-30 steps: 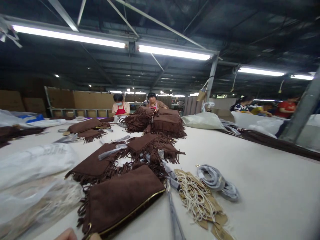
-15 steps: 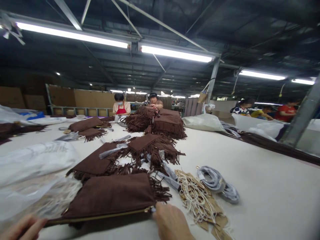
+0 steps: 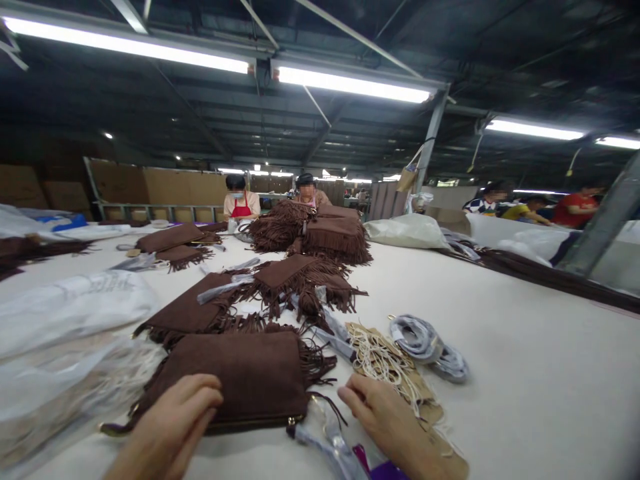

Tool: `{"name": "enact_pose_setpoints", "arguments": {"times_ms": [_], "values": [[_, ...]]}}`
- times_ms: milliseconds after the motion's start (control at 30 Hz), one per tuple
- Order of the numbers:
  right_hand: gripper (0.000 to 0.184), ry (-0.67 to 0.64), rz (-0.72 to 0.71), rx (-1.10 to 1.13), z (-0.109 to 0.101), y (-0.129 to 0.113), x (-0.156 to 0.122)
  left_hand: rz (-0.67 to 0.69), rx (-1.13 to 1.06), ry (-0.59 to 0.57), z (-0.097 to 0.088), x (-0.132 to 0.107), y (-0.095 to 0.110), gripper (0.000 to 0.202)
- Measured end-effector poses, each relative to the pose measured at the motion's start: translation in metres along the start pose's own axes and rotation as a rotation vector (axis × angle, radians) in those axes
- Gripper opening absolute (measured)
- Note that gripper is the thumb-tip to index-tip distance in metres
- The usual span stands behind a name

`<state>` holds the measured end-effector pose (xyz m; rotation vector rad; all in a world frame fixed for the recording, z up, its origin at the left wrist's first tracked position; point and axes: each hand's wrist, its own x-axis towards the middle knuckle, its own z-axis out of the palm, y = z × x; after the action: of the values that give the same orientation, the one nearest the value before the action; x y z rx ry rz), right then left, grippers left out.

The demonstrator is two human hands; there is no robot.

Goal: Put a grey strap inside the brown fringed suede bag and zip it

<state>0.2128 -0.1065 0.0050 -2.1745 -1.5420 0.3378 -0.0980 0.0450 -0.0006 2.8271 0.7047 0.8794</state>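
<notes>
A dark brown fringed bag (image 3: 240, 377) lies flat in front of me, its gold zipper edge toward me. My left hand (image 3: 175, 420) is over its near left part, fingers stretched out and holding nothing; I cannot tell whether they touch it. To the right of the bag, my right hand (image 3: 387, 417) is apart from it, fingers loosely bent with nothing visible in them. It is beside a pile of brown paper tags with white strings (image 3: 385, 360) and partly covers them. A plastic-wrapped strap (image 3: 320, 447) lies between my hands, near a purple item (image 3: 387, 471).
More brown fringed bags (image 3: 195, 300) lie beyond, with a high stack (image 3: 335, 233) farther back. Coiled wrapped straps (image 3: 420, 340) are right of the tags. White plastic bags (image 3: 75, 300) cover the left side. Co-workers (image 3: 240, 200) are across the table.
Both hands have let go of the bag's zipper edge. My left hand has moved right over the bag; my right hand has moved right toward the tags. The wrapped strap and purple item now show.
</notes>
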Motion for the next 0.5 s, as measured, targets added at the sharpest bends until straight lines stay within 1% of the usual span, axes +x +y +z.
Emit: {"name": "enact_pose_setpoints", "arguments": {"times_ms": [33, 100, 167, 200, 267, 333, 433, 500], "values": [[0.031, 0.009, -0.003, -0.005, 0.005, -0.003, 0.002, 0.043, -0.069, -0.090, 0.010, 0.015, 0.020, 0.016], [0.021, 0.017, -0.040, -0.018, 0.012, -0.013, 0.004, 0.100, -0.154, -0.210, 0.027, 0.042, 0.056, 0.022], [0.021, -0.025, -0.073, -0.054, 0.013, -0.022, 0.003, 0.170, -0.209, -0.306, 0.042, 0.061, 0.078, 0.020], [0.021, -0.066, -0.070, -0.072, 0.011, -0.025, 0.001, 0.212, -0.227, -0.336, 0.048, 0.067, 0.082, 0.019], [0.018, -0.144, -0.024, -0.077, 0.006, -0.025, -0.004, 0.295, -0.243, -0.346, 0.063, 0.072, 0.080, 0.022], [0.021, -0.178, 0.003, -0.020, 0.000, -0.017, -0.009, 0.363, -0.250, -0.336, 0.082, 0.075, 0.065, 0.022], [0.024, -0.168, -0.034, 0.092, -0.011, 0.005, -0.012, 0.476, -0.316, -0.343, 0.109, 0.078, 0.043, 0.005], [0.019, -0.097, -0.061, 0.100, -0.024, 0.018, -0.010, 0.508, -0.376, -0.342, 0.116, 0.078, 0.037, 0.003]]}}
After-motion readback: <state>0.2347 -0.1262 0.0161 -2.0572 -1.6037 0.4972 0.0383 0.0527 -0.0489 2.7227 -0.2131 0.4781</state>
